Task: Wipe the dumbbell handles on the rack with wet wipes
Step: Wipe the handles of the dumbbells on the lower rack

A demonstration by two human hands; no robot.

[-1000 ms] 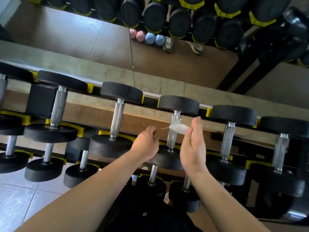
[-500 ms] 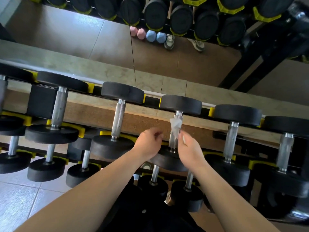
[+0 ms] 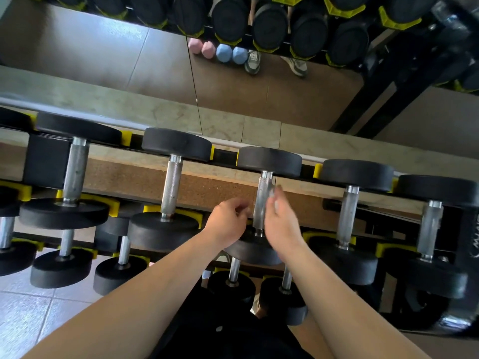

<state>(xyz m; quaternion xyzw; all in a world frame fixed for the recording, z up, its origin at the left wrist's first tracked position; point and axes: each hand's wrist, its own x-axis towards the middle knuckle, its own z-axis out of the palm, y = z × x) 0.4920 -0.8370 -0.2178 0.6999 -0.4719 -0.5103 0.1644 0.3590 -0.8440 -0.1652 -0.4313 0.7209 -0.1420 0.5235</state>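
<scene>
Head view: unreadable white lettering (image 3: 476, 245) on rack (image 3: 464, 229)

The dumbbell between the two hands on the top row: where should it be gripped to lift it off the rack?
Wrap the knurled steel handle mid-length, from above: it is the only narrow part, lying between the wide black heads, which sit in yellow cradles, so an upward lift looks clearest.

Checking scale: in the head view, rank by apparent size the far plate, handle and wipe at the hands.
1. far plate
2. handle
3. wipe, blurred, partly hidden by the right hand
</scene>
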